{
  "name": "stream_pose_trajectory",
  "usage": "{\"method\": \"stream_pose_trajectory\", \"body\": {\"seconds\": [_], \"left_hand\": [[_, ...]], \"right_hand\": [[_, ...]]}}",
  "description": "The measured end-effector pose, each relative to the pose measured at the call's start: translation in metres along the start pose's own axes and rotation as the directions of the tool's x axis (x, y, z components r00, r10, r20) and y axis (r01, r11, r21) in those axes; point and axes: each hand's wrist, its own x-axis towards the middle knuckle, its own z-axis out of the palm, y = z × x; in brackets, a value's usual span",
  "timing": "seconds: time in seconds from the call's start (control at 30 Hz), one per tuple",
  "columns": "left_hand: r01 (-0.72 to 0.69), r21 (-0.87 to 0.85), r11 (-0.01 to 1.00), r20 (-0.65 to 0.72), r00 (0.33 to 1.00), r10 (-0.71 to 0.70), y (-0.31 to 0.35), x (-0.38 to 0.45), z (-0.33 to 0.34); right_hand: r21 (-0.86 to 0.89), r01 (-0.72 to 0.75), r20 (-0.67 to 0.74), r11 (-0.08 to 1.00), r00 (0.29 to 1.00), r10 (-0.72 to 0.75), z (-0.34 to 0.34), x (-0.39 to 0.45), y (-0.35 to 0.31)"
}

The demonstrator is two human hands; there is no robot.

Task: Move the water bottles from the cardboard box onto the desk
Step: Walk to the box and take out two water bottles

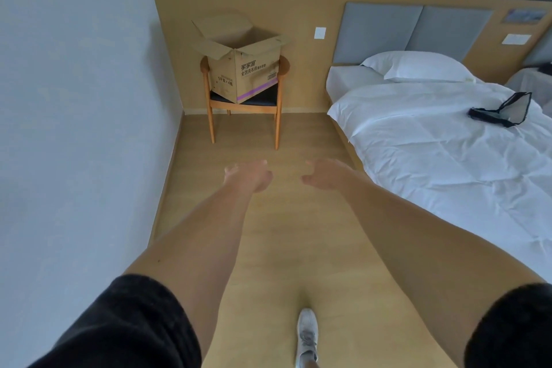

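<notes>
A brown cardboard box (pixel 245 69) with printed lettering and a purple stripe stands on a wooden chair (pixel 245 104) against the far wall, its top flaps open. What lies inside it is hidden from here; no water bottles and no desk are in view. Both my arms reach forward over the floor, well short of the chair. My left hand (pixel 249 178) and my right hand (pixel 327 176) hold nothing, with fingers loosely spread and slightly curled, a short gap between them.
A bed (pixel 433 140) with white sheets and a pillow (pixel 418 67) fills the right side; a dark object (pixel 504 110) lies on it. A white wall (pixel 74 128) runs along the left. Wooden floor (pixel 268 248) stretches between them to the chair. My shoe (pixel 307 334) shows below.
</notes>
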Motion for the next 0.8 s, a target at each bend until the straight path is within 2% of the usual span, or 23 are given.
{"method": "stream_pose_trajectory", "body": {"seconds": [0.4,0.8], "left_hand": [[0.124,-0.023,0.992,0.0,0.992,-0.124,0.047,0.139,-0.061],[0.139,-0.007,0.99,-0.038,0.99,-0.139,0.101,0.267,-0.116]], "right_hand": [[-0.005,0.108,0.05,0.994,0.993,-0.108,-0.069,0.164,0.026],[-0.018,0.178,0.011,0.984,0.984,-0.177,-0.139,0.292,0.065]]}}
